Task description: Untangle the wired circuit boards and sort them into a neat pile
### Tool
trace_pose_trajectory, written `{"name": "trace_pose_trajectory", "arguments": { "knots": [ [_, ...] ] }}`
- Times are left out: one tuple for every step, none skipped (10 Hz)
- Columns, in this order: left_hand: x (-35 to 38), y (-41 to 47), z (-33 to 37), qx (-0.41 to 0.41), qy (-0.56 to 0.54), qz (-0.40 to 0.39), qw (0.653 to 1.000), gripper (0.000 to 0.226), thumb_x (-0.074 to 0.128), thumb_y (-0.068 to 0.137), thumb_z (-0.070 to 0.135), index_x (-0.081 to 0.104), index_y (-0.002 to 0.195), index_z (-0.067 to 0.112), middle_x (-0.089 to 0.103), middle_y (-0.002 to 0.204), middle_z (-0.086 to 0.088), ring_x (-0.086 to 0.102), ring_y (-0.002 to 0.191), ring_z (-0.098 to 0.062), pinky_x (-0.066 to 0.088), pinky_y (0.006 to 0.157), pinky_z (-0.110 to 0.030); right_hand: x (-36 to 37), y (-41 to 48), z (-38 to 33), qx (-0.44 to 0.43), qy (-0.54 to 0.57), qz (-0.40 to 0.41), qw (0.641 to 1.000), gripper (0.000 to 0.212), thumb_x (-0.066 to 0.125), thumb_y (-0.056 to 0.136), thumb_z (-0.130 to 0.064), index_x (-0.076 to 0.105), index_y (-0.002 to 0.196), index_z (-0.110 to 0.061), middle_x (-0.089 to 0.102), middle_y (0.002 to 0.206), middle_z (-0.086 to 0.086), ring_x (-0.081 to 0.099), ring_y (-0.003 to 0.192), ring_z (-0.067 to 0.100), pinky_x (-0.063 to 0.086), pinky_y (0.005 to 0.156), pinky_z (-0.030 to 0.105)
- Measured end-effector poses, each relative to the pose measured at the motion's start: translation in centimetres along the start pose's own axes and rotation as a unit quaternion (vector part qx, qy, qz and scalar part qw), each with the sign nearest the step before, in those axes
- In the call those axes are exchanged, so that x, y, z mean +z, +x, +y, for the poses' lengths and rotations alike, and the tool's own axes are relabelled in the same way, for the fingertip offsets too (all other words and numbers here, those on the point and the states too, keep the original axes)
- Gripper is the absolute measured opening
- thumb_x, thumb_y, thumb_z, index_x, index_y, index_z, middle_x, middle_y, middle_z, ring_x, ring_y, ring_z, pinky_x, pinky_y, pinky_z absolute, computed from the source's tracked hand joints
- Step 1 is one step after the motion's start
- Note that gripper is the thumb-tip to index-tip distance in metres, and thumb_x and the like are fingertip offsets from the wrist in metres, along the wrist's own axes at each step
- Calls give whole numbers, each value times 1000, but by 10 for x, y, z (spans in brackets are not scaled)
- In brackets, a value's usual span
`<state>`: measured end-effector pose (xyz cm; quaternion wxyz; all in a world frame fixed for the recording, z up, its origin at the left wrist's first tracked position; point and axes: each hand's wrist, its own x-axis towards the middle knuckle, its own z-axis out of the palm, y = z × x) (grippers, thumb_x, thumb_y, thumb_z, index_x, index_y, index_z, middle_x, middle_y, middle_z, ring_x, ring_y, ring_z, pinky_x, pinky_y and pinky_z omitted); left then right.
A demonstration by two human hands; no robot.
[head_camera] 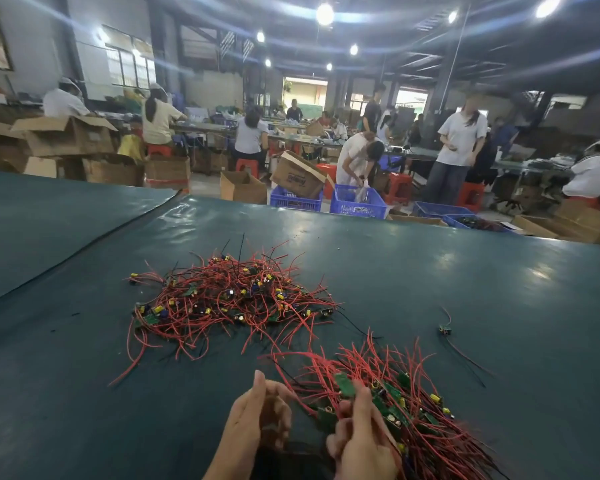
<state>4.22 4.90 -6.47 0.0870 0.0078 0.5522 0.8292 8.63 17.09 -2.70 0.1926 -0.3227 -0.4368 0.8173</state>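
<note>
A tangled heap of small green circuit boards with red and black wires (229,299) lies in the middle of the dark green table (465,289). A second pile of boards (406,410), with wires fanned out more evenly, lies at the near right. My right hand (361,441) pinches a green board (345,384) at that pile's left edge. My left hand (257,417) hovers just left of it with fingers loosely curled; motion blur hides whether it holds a wire. One stray board with wires (445,330) lies alone at the right.
The table's far edge runs across the middle of the view, with a seam in the green cover (84,244) on the left. Beyond it stand blue crates (357,202), cardboard boxes (243,187), red stools and several people at other benches.
</note>
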Motion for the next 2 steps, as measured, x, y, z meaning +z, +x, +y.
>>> {"name": "trace_pose_trajectory", "arguments": {
  "knots": [
    [-4, 9, 0, -41, -16, 18, 999, 62, 28, 92, 47, 57, 70, -3, 50, 44, -16, 44, 30, -20, 36, 32, -20, -9, -3, -16, 58, 71, -44, 995, 24, 59, 93, -13, 67, 105, 7, 71, 69, 7, 39, 31, 8, 33, 33, 19],
    [-6, 15, -1, -63, -38, 24, 997, 65, 23, 99, 42, 55, 69, -5, 49, 43, -17, 44, 29, -21, 36, 30, -21, -9, -29, -57, 163, 134, -96, 973, 45, 48, 98, -16, 47, 131, 15, 53, 43, -6, 44, 34, 7, 38, 43, 16]
  ]
}}
